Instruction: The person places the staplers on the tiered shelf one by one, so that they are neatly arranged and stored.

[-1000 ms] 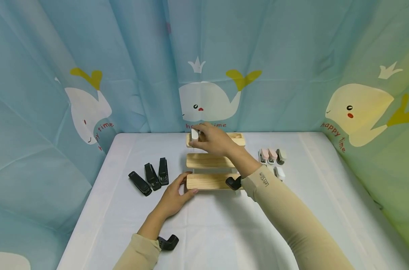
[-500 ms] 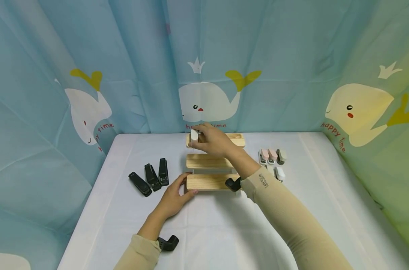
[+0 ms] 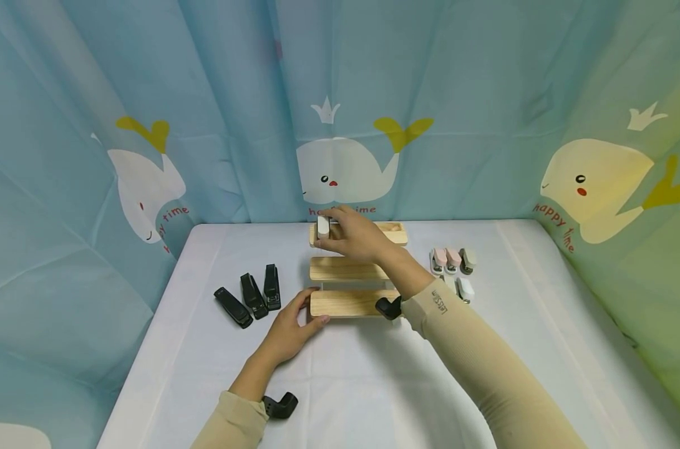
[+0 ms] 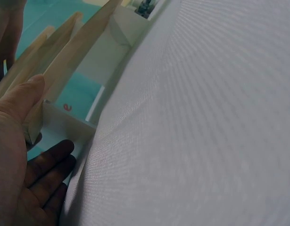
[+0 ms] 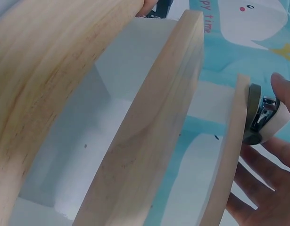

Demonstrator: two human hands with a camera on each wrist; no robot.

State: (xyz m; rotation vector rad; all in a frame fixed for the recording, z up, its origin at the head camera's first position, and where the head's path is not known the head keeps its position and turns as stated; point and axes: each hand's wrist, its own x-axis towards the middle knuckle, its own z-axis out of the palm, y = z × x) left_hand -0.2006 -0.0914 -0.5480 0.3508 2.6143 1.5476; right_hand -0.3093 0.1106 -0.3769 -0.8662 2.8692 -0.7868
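Observation:
A three-tier rack with pale wooden boards [image 3: 345, 304] and white side supports stands mid-table. My right hand [image 3: 355, 233] is at the left end of its top board [image 5: 229, 141], pinching a small white stapler [image 3: 323, 227] between thumb and fingers. In the right wrist view the stapler's dark base [image 5: 253, 108] faces that board and looks to touch it. My left hand [image 3: 288, 327] holds the left end of the lowest board. The left wrist view has its thumb [image 4: 29, 94] on the board and the other fingers [image 4: 53, 162] beside the white support.
Left of the rack lie several black staplers [image 3: 253, 295]. To its right are small pink staplers [image 3: 445, 259], a grey-and-white one [image 3: 467, 260] and a white one [image 3: 465, 289], partly behind my right sleeve. A whale-print curtain [image 3: 233, 112] borders the white table [image 3: 340, 393].

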